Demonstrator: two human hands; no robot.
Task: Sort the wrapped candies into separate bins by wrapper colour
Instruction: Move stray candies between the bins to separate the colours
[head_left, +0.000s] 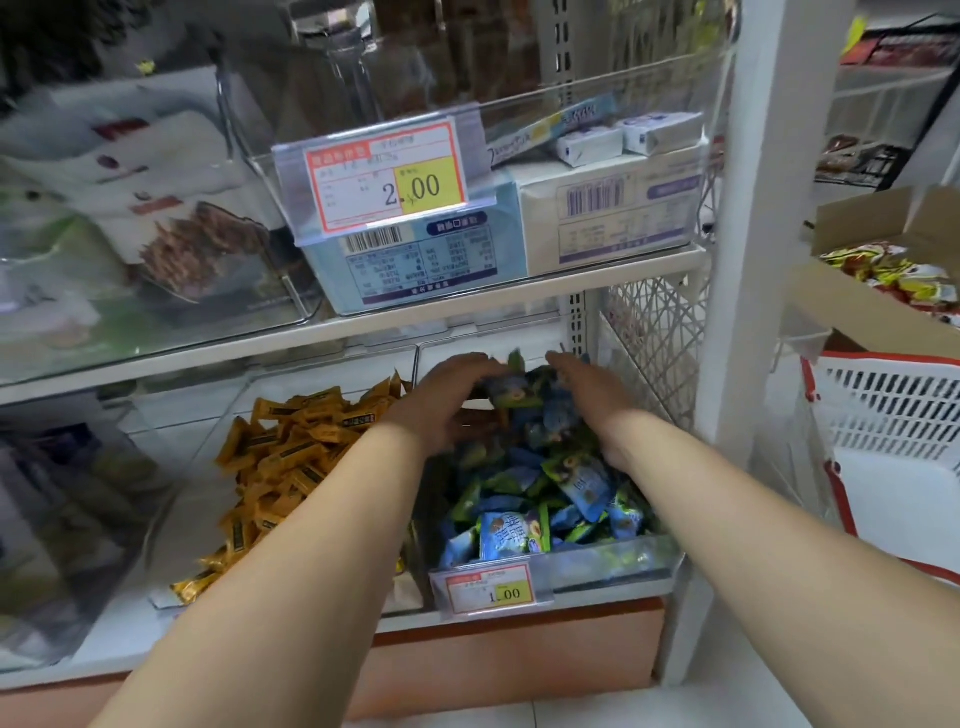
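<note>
Both hands in clear plastic bin (623, 558) of blue-and-green wrapped candies (524, 499), lower white shelf (130, 644). Left hand (441, 400) fingers (467, 366) curve over pile's back; blurred, grip unclear. Right hand (592, 400) fingers (563, 364) straight, pressing pile. Orange wrapped candies (291, 447) heaped in neighbouring bin (197, 499).

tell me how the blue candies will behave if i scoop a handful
Probably light and loose: the blue candies are small separate packets heaped in a bin, so they'd likely slide and spill. Glossy, so probably slippery.

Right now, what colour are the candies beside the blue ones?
Those candies are orange with dark labels; head view.
</note>
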